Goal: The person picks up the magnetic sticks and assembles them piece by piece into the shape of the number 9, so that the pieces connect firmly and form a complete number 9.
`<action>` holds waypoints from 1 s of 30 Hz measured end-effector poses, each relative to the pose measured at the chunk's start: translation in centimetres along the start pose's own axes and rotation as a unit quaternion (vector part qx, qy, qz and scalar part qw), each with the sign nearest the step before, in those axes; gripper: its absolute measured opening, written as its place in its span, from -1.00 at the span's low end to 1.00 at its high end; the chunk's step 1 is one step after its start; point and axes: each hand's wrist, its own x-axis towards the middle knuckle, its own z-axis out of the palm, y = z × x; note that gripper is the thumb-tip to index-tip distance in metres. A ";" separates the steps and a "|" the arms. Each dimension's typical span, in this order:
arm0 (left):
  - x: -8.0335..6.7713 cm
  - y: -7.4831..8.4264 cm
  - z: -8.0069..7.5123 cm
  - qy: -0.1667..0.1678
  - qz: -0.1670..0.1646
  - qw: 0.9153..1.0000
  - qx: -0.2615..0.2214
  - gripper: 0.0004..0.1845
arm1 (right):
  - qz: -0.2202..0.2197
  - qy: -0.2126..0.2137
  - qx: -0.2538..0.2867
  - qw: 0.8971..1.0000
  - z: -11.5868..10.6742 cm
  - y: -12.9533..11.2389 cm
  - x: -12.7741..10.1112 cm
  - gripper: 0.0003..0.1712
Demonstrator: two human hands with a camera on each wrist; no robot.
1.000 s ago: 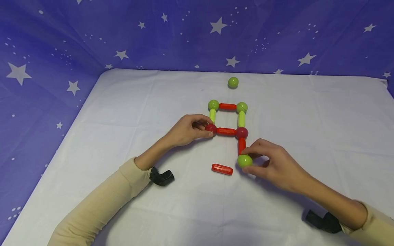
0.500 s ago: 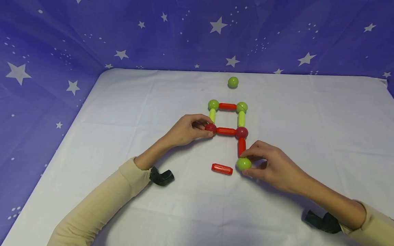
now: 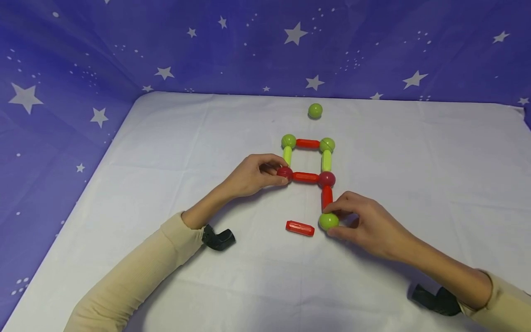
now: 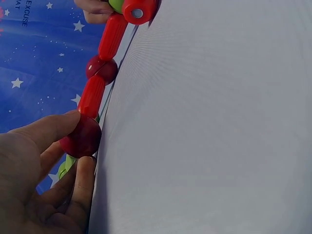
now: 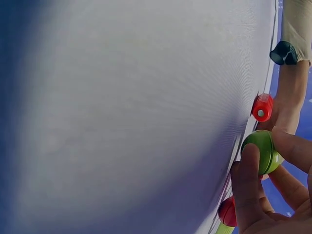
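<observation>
My left hand (image 3: 256,175) pinches a dark red ball (image 4: 82,139) at the near left corner of a square made of balls and sticks. Green balls (image 3: 288,141) form its far corners, and a second dark red ball (image 3: 327,179) is the near right corner. From that one a red stick (image 3: 327,198) runs toward me. At its near end my right hand (image 3: 365,223) pinches a green ball (image 5: 263,150) between thumb and fingers. A loose red stick (image 3: 300,228) with a metal disc in its end lies just left of this ball.
A lone green ball (image 3: 315,110) sits beyond the square, near the far edge of the white-covered table (image 3: 199,129). Purple star-printed cloth (image 3: 232,46) stands behind and at the left. Black wrist-worn pieces (image 3: 219,239) hang by both sleeves.
The green ball in my right hand has shifted slightly toward me, to the tip of the red stick, within the first half second. My left hand keeps its place on the dark red ball.
</observation>
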 end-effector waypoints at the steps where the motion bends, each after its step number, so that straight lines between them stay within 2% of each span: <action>1: 0.0 0.0 0.0 0.000 0.001 1.000 0.000 -0.67 | -0.001 0.001 0.000 1.000 0.0 0.0 0.0 -0.59; 30: -0.1 0.0 0.1 0.004 0.001 1.000 0.015 -0.67 | 0.005 -0.006 0.000 1.000 0.0 0.0 -0.2 -0.61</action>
